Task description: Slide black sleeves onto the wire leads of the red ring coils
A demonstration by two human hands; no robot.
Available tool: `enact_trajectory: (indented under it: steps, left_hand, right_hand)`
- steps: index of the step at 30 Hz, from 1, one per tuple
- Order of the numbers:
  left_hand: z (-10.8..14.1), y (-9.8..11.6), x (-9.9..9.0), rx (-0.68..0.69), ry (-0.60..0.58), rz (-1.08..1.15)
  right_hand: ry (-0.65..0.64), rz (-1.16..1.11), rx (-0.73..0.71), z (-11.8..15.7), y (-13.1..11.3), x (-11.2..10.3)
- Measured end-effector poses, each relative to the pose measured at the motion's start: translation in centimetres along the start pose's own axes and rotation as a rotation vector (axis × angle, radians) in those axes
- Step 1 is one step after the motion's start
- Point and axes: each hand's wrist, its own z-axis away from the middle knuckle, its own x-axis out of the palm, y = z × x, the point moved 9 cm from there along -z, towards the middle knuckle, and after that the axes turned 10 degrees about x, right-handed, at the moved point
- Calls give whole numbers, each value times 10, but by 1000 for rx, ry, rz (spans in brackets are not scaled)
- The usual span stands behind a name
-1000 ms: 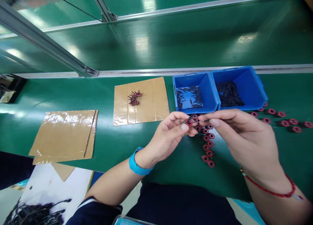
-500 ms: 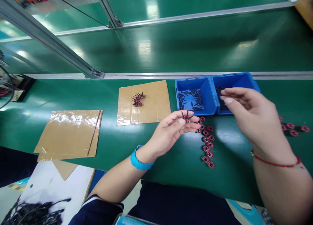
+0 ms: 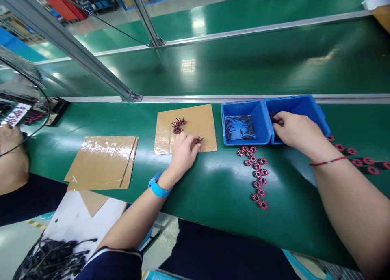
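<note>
My left hand [image 3: 183, 153], with a blue wristband, is over the cardboard sheet [image 3: 164, 144], its thumb and fingers closed on a small red-and-black motor stator [image 3: 198, 140] with black prongs. Beside it on the cardboard is a cluster of similar stators [image 3: 177, 126]. My right hand [image 3: 294, 130] dips into the right blue bin [image 3: 304, 105], fingertips pinched among dark pieces that they partly hide. Short black tubes [image 3: 246, 126] lie in the left blue bin [image 3: 243, 142]. In front of the bins, several stators without visible prongs [image 3: 257, 174] form a staggered line.
More stators [image 3: 356, 162] lie right of the bins. Stacked cardboard sheets [image 3: 102, 162] lie at left, near another person's hand [image 3: 10, 144]. A metal post [image 3: 91, 65] slants down to the rail behind the bench. Black cables [image 3: 51, 255] are heaped on a white surface at lower left.
My left hand has carried the pronged stator left, from in front of the bins to the cardboard. My right hand has lowered into the right bin. Another person's arm has come into view.
</note>
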Motion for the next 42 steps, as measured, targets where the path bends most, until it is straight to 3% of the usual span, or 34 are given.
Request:
enact_trajectory:
  steps: [5,9,11,13,16,20,25,28,32,35,39,42]
  left_hand:
    - [-3,-16,-15,-31,84,-148]
    - [10,11,-29,16,250,-217]
    - [15,40,-14,137,161,-155]
    - [19,72,20,269,-102,-52]
    - [19,100,57,291,-312,-6]
    - [6,110,79,248,-362,-118]
    - [0,116,84,257,-332,-81]
    - [-2,111,78,159,-298,175]
    - [-4,107,71,-95,-280,933]
    - [-5,118,62,-212,-279,1382]
    - [-5,131,51,-256,-276,1599]
    - [-3,133,51,-262,-284,1626]
  right_hand:
    - [41,-21,-46,8,-4,-8]
    - [89,-40,-59,7,-2,-9]
    - [87,-37,-54,4,0,-5]
    - [55,-22,-51,0,1,1]
    - [25,8,-35,-6,2,6]
    - [50,10,-34,-5,2,1]
    - [106,-26,-62,1,5,-3]
    - [205,-89,-94,6,7,-12]
    - [294,-243,-106,26,8,-32]
    - [319,-320,-232,59,-9,-45]
    - [268,-193,-543,111,-53,-36]
    - [225,-177,-621,130,-68,-28]
